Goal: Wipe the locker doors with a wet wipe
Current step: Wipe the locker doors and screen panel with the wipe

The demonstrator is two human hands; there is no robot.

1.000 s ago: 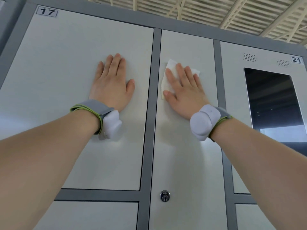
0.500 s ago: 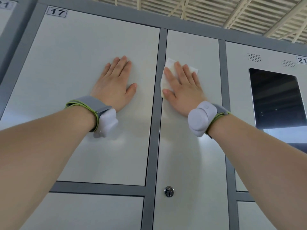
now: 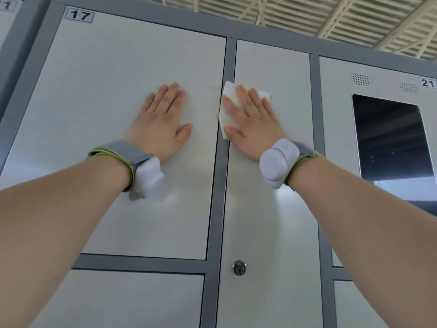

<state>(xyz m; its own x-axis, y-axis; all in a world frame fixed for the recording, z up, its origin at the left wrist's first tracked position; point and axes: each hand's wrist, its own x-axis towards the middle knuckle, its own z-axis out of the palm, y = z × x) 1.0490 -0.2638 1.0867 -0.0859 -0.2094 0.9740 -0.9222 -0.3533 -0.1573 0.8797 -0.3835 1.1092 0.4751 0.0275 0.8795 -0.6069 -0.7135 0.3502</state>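
Observation:
My left hand [image 3: 160, 124] lies flat, fingers straight, on the wide white locker door [image 3: 106, 114] numbered 17. My right hand [image 3: 250, 121] presses a white wet wipe [image 3: 228, 100] flat against the narrow white door [image 3: 272, 221] beside it. The wipe's left edge overlaps the grey frame strip [image 3: 220, 185] between the two doors. Most of the wipe is hidden under my fingers and palm. Both wrists wear grey bands with white sensor pods.
A round key lock [image 3: 239, 267] sits low on the narrow door. To the right, a panel numbered 21 holds a dark screen [image 3: 392, 140] and two speaker grilles. More white doors lie below. A slatted ceiling shows above the lockers.
My right hand has slid the wipe leftward across the narrow door, so that the wipe reaches the grey frame strip. My left hand stays flat on door 17. The view has shifted slightly.

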